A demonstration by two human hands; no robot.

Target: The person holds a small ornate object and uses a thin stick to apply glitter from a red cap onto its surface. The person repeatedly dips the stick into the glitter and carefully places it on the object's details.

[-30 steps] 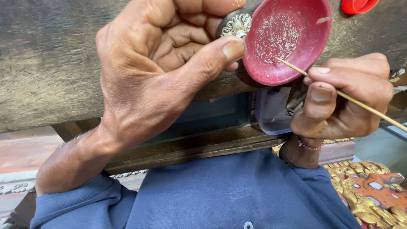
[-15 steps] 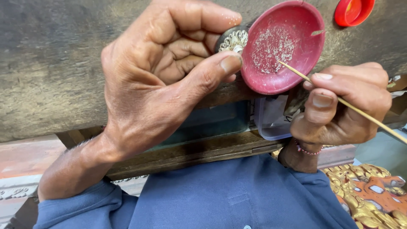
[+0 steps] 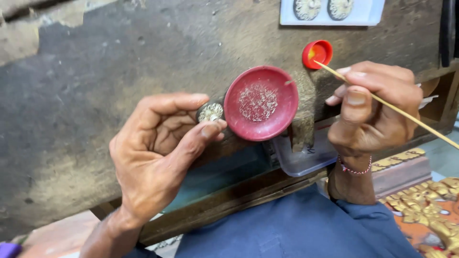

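Note:
My left hand [image 3: 160, 150] pinches a small round gold ornament [image 3: 211, 112] between thumb and fingers, just left of a red shallow dish [image 3: 261, 102]. The dish holds a scatter of tiny pale beads and rests on the worn wooden workbench [image 3: 95, 86]. My right hand [image 3: 370, 110] grips a thin wooden stick [image 3: 397, 111]. The stick's tip reaches into a small red bottle cap [image 3: 317, 53] with yellowish matter inside, up and right of the dish.
A white tray [image 3: 334, 12] with two round gold ornaments lies at the bench's far edge. A clear plastic box [image 3: 301, 160] sits under the bench edge. Gold ornamental pieces on an orange surface [image 3: 425, 205] lie at lower right.
The view has shifted, so the dish and hands sit lower in frame. My right hand moved the stick's tip from the red dish to the small red cap.

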